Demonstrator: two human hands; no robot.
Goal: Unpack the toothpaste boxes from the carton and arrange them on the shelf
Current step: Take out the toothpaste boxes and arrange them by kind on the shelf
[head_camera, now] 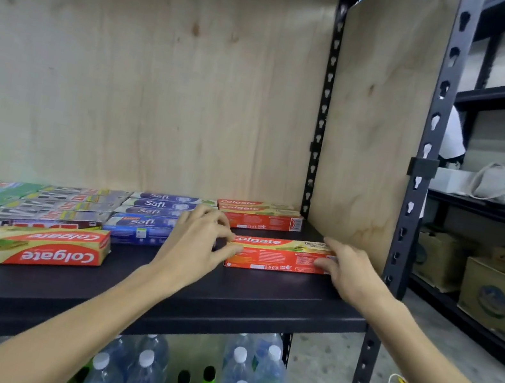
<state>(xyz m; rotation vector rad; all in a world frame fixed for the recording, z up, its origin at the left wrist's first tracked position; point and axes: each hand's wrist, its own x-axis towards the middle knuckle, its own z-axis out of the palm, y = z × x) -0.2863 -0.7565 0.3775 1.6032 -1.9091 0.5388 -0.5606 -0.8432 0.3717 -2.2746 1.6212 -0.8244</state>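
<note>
Head camera looks down at my two hands on the dark shelf (259, 297). I hold a red Colgate box (278, 256) by its two ends: my left hand (198, 242) pinches the left end between thumb and curled fingers, and my right hand (348, 269) closes over the right end, thumb on the front face. The box lies flat on the shelf, lengthwise, close to the plywood side panel (373, 128). Just behind it, against the plywood back, sits a small stack of red Colgate boxes (257, 215). To their left lie the blue Safi boxes (152, 217) in a row, then green and grey boxes (16, 200) further left. A larger yellow-and-red Colgate box (22, 245) lies apart near the shelf's front left, its lettering upside down to me. Water bottles (245, 379) stand below the shelf.
</note>
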